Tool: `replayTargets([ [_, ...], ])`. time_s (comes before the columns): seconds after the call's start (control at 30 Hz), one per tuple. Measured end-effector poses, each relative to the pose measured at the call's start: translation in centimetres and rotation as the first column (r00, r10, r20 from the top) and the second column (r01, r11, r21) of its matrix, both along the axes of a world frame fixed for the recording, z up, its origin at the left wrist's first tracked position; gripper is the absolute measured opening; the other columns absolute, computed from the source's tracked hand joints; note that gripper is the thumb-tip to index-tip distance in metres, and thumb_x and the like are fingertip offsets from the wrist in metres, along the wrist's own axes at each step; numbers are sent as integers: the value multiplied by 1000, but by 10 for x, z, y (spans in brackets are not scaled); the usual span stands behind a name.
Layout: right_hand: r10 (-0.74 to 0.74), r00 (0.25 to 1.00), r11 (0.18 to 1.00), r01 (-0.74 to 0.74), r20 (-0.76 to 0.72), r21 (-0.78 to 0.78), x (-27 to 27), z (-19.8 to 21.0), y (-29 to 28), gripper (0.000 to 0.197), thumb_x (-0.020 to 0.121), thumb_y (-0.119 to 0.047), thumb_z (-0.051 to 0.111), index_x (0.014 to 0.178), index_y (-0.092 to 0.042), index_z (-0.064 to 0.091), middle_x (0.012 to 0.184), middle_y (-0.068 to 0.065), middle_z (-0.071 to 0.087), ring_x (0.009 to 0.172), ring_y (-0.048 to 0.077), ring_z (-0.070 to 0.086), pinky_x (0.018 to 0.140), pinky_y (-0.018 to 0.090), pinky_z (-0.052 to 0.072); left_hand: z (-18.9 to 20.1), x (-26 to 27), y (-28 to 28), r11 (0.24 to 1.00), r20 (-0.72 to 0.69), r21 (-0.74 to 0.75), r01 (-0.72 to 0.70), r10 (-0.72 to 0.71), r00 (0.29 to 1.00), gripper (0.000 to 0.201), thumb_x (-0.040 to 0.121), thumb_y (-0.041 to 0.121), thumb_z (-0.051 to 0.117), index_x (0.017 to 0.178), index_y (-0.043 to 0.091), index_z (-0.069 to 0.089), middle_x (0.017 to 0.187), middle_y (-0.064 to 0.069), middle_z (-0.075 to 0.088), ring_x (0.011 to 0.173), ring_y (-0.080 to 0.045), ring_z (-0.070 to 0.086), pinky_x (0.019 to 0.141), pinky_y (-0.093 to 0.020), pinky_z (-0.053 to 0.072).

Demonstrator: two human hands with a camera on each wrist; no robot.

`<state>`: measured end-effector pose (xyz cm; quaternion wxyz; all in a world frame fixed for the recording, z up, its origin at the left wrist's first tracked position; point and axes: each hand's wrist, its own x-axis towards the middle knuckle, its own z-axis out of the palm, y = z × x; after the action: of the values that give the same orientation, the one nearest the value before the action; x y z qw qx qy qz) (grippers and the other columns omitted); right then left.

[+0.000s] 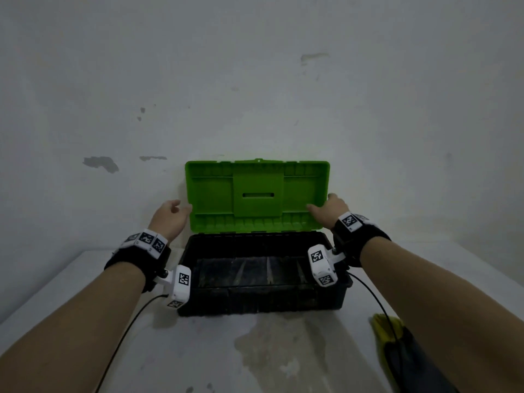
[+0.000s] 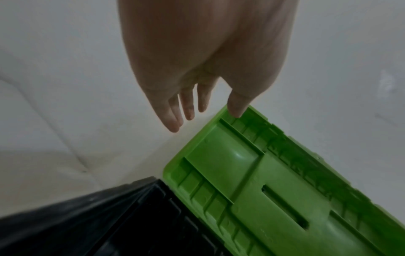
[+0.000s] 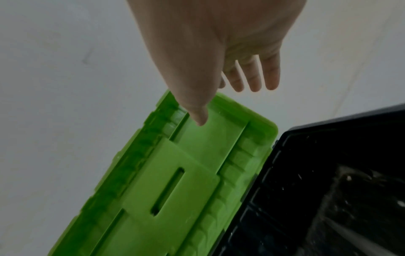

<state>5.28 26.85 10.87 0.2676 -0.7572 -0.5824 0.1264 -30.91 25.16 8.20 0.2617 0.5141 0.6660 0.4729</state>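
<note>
Lid: the green lid (image 1: 258,194) stands raised and nearly upright, with its ribbed inner face toward the person. It is hinged along the back edge of the box.
Box: the black box (image 1: 261,296) sits open on the table, near the middle and back by the wall. Its inside is dark – a few slanted dividers show, and the rest cannot be made out.
Left hand: the left hand (image 1: 170,219) is at the lid's left end. Its fingers (image 2: 173,121) are straight, spread past the edge and off the plastic, and only the thumb tip rests on the rim.
Right hand: the right hand (image 1: 330,209) is at the lid's right end with its thumb lying over the inner face. The fingers (image 3: 252,76) are straight and reach beyond the end – not curled round it.
Hands together: well apart, one at each end of the lid, neither clamped on it.
Wrists: black wrist bands (image 1: 133,259) with white marker blocks, and thin cables (image 1: 133,321) trailing back along the forearms.
Table: a pale, stained table (image 1: 85,307) bears the box.
Wall: a grey-white wall (image 1: 255,80) with patches of chipped paint, just behind the lid.
Lower right: a yellow and dark thing (image 1: 388,330) lies on the table beside the right forearm, too unclear to name.
</note>
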Motion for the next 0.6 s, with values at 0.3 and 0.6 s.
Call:
replayTargets([
  [0.3,137,862,965,-6,-488,260,9,5,36,91,84,-70,48,153,-21,18,154,10,37,135,34,44,110,49,39,7,-24,99,987,238,162,2,-41,970,103,63,98,44,135,25,57,139,-6,60,127,-29,56,108,-55,43],
  [0.6,211,783,959,-50,-585,279,20,9,-21,94,77,-88,25,135,-19,52,139,7,53,123,26,51,107,47,38,31,4,-1,978,328,206,-22,-48,944,46,101,53,31,118,20,57,123,-9,63,108,-27,63,102,-44,48],
])
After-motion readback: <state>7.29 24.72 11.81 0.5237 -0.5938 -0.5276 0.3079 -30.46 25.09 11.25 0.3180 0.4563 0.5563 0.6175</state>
